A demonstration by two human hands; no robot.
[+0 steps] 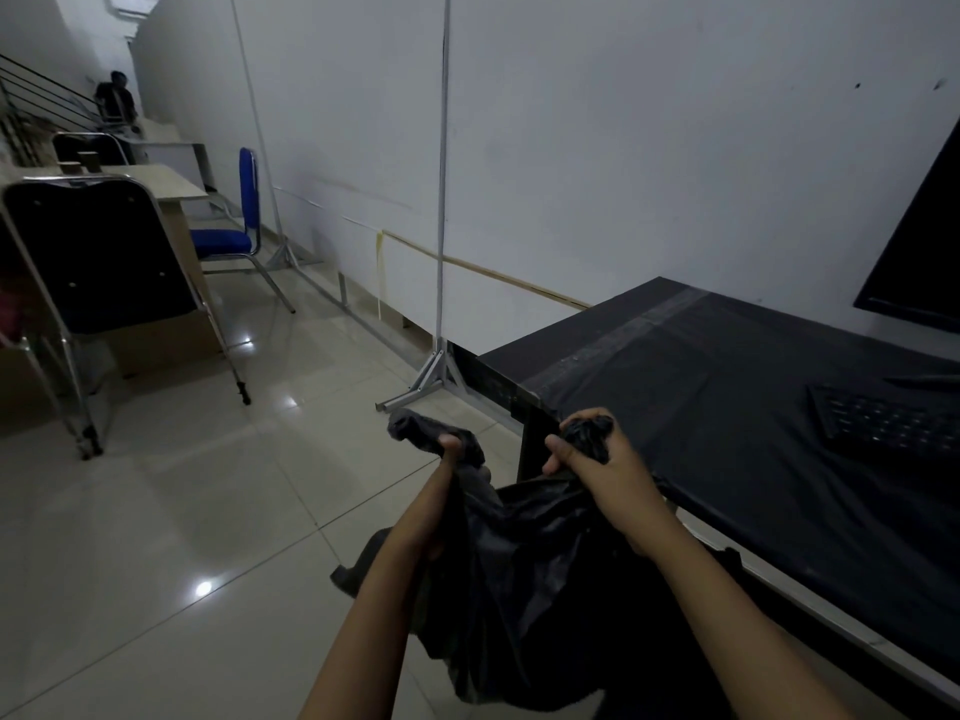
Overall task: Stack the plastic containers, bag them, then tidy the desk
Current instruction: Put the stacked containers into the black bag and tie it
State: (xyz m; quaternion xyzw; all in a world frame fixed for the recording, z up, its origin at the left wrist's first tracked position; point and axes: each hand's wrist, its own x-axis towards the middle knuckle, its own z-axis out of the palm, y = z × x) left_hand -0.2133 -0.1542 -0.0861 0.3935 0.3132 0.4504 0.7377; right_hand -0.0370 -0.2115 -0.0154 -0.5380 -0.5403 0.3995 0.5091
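A black plastic bag (524, 574) hangs bulging between my forearms, just left of the desk. My left hand (451, 452) is shut on one bunched handle of the bag, and my right hand (592, 459) is shut on the other handle, near the desk's front corner. The two handles are held apart. The plastic containers are not visible; the bag's dark plastic hides whatever is inside. The desk (727, 407) is covered with a black sheet.
A dark keyboard (893, 423) lies on the desk at the right, with a monitor (919, 262) behind it. A metal stand (441, 200) rises by the desk's far corner. A black chair (98, 262), a blue chair (234, 226) and a person (117, 98) are at the left.
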